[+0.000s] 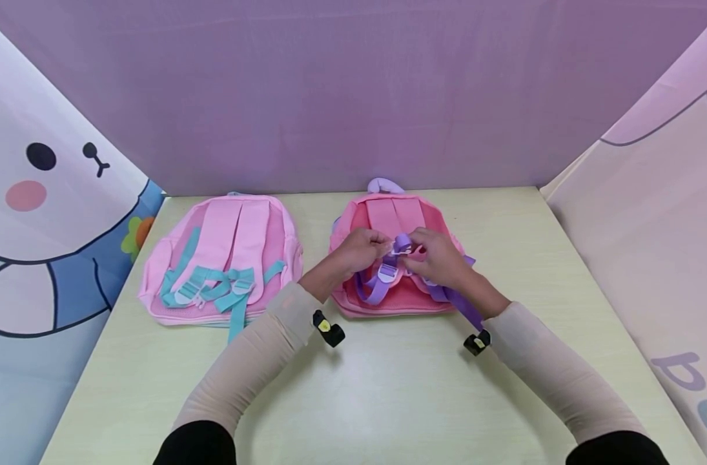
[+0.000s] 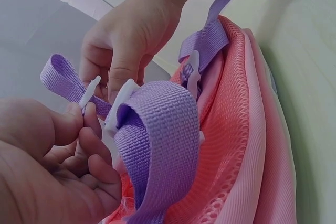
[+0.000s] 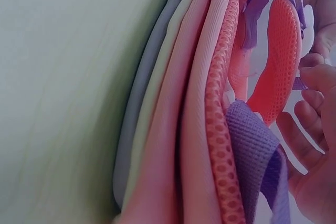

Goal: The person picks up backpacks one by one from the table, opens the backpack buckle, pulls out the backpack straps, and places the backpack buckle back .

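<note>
A coral-pink backpack (image 1: 353,294) lies on the table with its strap side up and a lilac top handle (image 1: 385,186) at its far end. Over its middle my left hand (image 1: 361,250) pinches a small white plastic buckle (image 2: 90,93) threaded with purple webbing (image 2: 60,80), which stands up in a loop. Facing it, my right hand (image 1: 434,258) pinches the same webbing close to the buckle with thumb and fingers. Another purple strap (image 2: 168,135) curves through a white slider (image 2: 121,107) in front of the hands. The right fingertips are partly hidden behind it in the left wrist view.
To the left lies a light pink backpack (image 1: 283,236) with teal straps (image 1: 237,284), also strap side up. A purple cloth wall (image 1: 330,97) rises behind the pale table (image 1: 399,387), with printed panels at both sides. A loose purple strap end (image 1: 466,309) hangs beneath the right wrist.
</note>
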